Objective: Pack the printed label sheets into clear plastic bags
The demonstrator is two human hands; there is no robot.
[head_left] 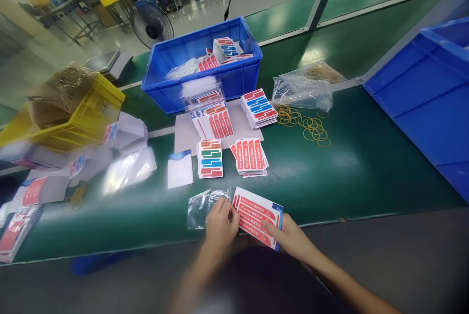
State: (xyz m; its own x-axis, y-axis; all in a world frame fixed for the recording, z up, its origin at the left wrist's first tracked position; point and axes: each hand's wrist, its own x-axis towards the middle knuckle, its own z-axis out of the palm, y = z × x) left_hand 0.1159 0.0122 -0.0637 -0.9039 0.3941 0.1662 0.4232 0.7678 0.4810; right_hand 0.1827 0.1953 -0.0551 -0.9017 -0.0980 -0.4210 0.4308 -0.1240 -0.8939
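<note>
My right hand (289, 236) grips a small set of printed label sheets (256, 216), the thumb on the red-and-white top sheet and a blue-edged sheet showing beneath. Close to their left end, my left hand (222, 221) has its fingers pinched on a clear plastic bag (201, 209) that lies toward the bench edge. Beyond the hands are a pile of red label sheets (251, 155), a multicoloured label pile (210, 157) and a white card with a blue top (180, 170).
A blue bin (205, 74) holding labels stands behind the piles. Yellow rubber bands (311, 128) lie right of a thick label stack (258, 109), beside a plastic bag (300, 92). A yellow crate (88, 114) is at left; a large blue bin (421, 84) at right.
</note>
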